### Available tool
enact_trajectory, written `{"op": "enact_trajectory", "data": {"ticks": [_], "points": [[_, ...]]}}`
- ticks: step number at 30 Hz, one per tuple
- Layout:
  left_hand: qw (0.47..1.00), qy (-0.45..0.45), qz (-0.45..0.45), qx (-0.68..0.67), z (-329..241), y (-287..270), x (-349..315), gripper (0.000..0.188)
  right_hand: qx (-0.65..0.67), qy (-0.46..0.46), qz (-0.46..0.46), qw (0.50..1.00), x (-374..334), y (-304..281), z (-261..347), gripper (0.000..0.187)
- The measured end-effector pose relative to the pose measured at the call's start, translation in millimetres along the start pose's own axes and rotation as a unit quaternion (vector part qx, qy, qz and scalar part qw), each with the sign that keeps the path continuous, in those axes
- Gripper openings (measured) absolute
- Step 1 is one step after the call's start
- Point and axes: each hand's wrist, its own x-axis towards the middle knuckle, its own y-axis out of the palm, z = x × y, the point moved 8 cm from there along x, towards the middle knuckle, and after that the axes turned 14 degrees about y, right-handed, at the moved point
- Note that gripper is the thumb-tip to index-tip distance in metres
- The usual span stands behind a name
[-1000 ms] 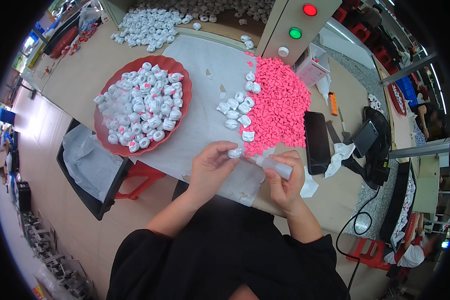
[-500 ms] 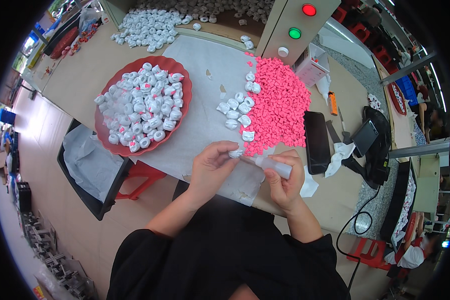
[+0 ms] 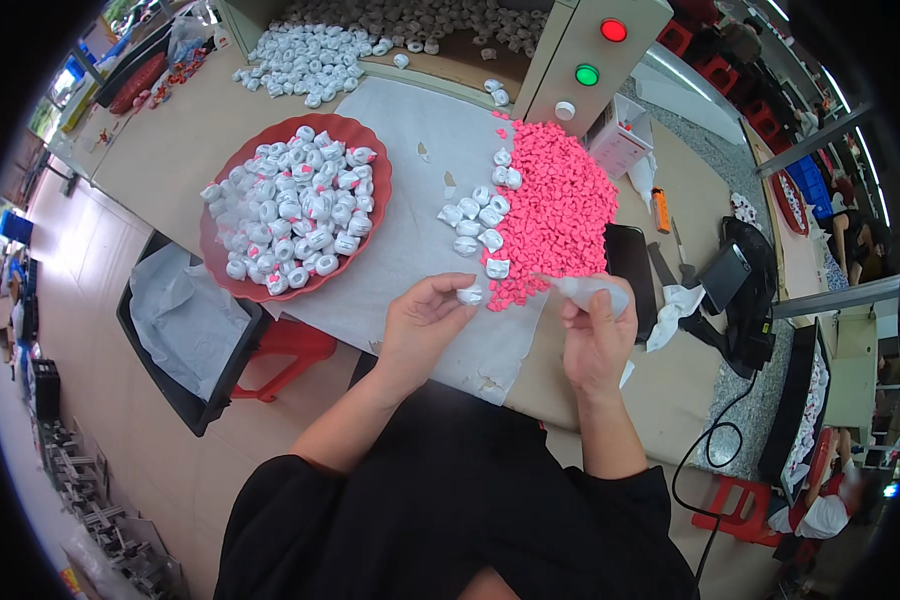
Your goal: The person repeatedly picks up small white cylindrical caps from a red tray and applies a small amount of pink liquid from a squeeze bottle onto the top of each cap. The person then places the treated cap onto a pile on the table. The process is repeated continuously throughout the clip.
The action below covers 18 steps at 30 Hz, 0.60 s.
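Note:
Between the fingertips of my left hand (image 3: 423,325) is a small white molded piece (image 3: 470,295), pinched just below the pink pile. My right hand (image 3: 600,345) is wrapped round a translucent squeeze bottle (image 3: 595,294), its thin nozzle pointing left over the lower edge of the heaped small pink parts (image 3: 560,200). Bottle and white piece are apart. Several loose white pieces (image 3: 466,208) lie along the pile's left side on a white sheet (image 3: 410,150). At left stands a red scalloped bowl (image 3: 382,215) heaped with white pieces, some showing pink bits.
Behind are more white pieces (image 3: 305,55) and a cabinet post with a red light (image 3: 613,30) and green light (image 3: 586,75). To the right lie a dark phone (image 3: 628,262), an orange lighter (image 3: 660,211) and knives. A black lined bin (image 3: 185,330) stands at lower left.
My right hand has drawn the bottle away from the white piece, to the right and slightly up. My left hand stays nearly in place, still pinching the piece.

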Motion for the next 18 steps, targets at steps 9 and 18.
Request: {"op": "enact_trajectory", "data": {"ticks": [9, 18], "points": [[0.999, -0.001, -0.035, 0.034, 0, -8, 4, 0.028, 0.050, 0.180, -0.011, 0.982, 9, -2, -17, 0.024], [0.996, 0.048, -0.063, 0.049, -2, -18, 15, 0.027, -0.318, 0.096, 0.009, 0.943, 10, 4, 12, 0.025]]}}
